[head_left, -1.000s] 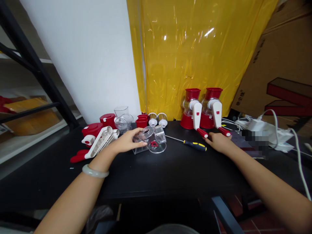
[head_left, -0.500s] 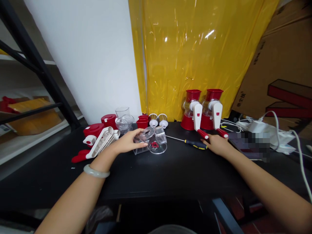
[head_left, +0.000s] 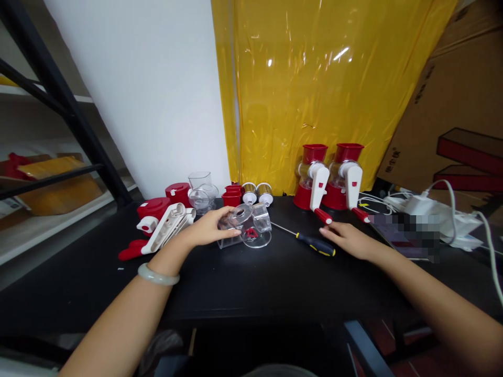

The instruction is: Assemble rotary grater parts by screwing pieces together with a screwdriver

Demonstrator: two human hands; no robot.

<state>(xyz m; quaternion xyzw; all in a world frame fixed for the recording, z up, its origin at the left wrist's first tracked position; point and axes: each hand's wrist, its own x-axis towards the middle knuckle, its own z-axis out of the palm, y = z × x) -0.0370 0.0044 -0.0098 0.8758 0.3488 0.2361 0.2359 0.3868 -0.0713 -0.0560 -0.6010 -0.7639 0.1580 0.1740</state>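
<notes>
My left hand (head_left: 208,229) rests on a clear plastic housing (head_left: 251,228) lying on its side on the black table (head_left: 251,283), fingers curled over its round opening. My right hand (head_left: 348,240) lies flat on the table with fingers stretched out, its fingertips beside the black and yellow handle of a screwdriver (head_left: 312,243). Two assembled red and white hand-crank grinders (head_left: 332,175) stand just behind my right hand, their red crank knobs close to it.
Left of the housing lie white crank arms (head_left: 167,234) with red knobs, red bases (head_left: 157,207), clear cups (head_left: 200,191), red cups (head_left: 231,198) and two metal drums (head_left: 255,192). White cables and an adapter (head_left: 444,217) sit at right. Yellow plastic sheet (head_left: 314,84) and a cardboard box (head_left: 451,110) stand behind.
My right hand has slid a little forward and left along the table toward the screwdriver handle, and its fingers have stretched out. My left hand stays on the clear housing.
</notes>
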